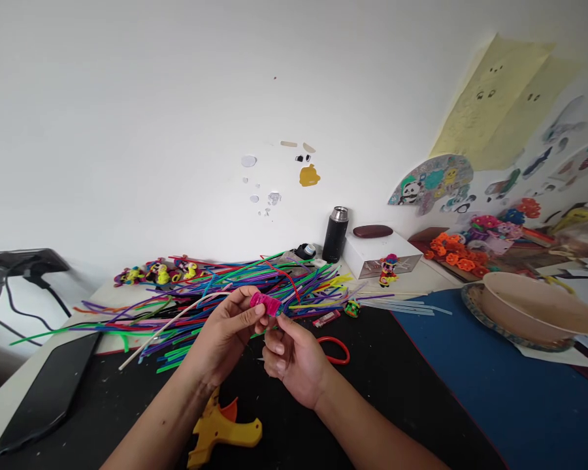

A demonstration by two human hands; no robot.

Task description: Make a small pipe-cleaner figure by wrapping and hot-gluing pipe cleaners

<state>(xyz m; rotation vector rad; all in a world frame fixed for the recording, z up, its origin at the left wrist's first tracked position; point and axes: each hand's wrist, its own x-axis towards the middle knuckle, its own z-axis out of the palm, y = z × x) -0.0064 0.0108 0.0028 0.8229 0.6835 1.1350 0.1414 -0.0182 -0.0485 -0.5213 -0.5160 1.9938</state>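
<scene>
My left hand (230,333) pinches a small bright pink fuzzy piece (266,304) between thumb and fingers, above the black mat (387,398). My right hand (294,356) is closed at the lower right end of that piece, where a bit of green and blue shows at the fingertips. Behind both hands lies a wide pile of coloured pipe cleaners (215,281). A yellow glue gun (228,431) with an orange trigger rests on the mat below my left wrist. Red-handled scissors (337,350) lie partly hidden behind my right hand.
At the back stand a black bottle (336,235) and a white box (379,251) with a small figure (388,271) before it. A beige bowl (539,303) sits right, a black tablet (49,391) left. More figures (159,273) lie at the back left.
</scene>
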